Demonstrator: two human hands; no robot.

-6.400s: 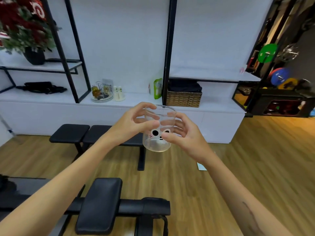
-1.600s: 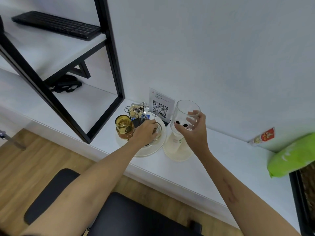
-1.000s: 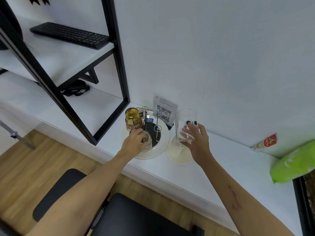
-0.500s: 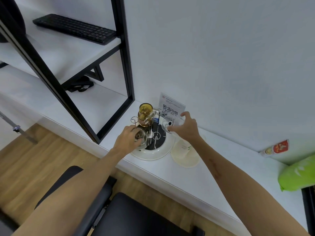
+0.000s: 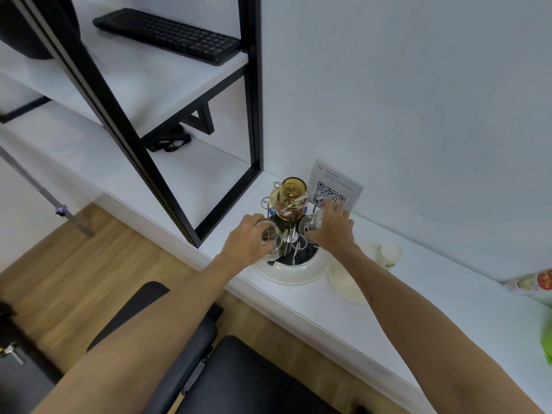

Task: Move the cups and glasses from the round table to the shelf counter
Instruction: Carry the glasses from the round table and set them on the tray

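Note:
On the white shelf counter [image 5: 433, 297] stands a round white tray [image 5: 294, 274] with a wire cup rack [image 5: 291, 245] on a dark centre. My right hand [image 5: 333, 231] holds a clear glass [image 5: 310, 230] tipped upside down over the right side of the rack. My left hand [image 5: 249, 245] grips a small clear glass [image 5: 273, 236] on the rack's left side. An amber glass [image 5: 291, 195] hangs at the back of the rack.
A QR code sign [image 5: 333, 186] leans on the wall behind the rack. White paper plates [image 5: 348, 283] and paper cups [image 5: 389, 253] sit right of the tray. A black shelf frame [image 5: 254, 115] rises to the left, with a keyboard [image 5: 167, 34] above. A black bench [image 5: 239, 380] lies below.
My right hand has carried the clear glass from in front of me to the counter, turned it over and lowered it onto the rack. My left hand stays on the small glass.

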